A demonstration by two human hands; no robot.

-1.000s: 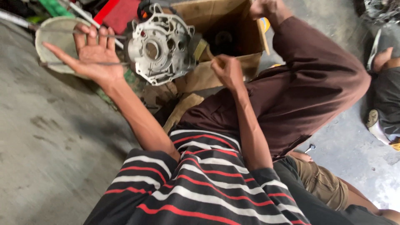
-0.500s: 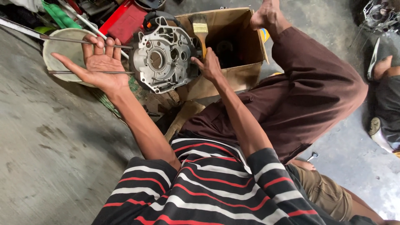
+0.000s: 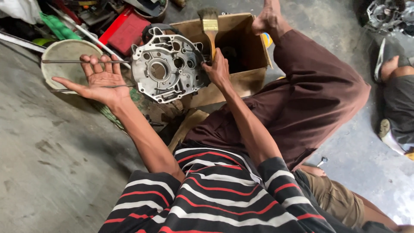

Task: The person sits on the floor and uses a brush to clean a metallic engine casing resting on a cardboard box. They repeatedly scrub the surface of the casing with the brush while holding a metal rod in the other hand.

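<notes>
Head cam: cardboard box w/ dark part inside; right hand grips paintbrush.

I saw one package: an open brown cardboard box, rectangular, which stood on the concrete floor behind the metal casing. No labels, signs or screens showed.

Left arm extended forward and to the left, forearm bare, elbow nearly straight. Left hand open, palm up, fingers spread and slightly curled, thumb pointing left. Right arm extended forward, forearm bare, wrist bent slightly. Right hand closed in a grip, knuckles toward the camera. Hands level with each other, well apart.
</notes>
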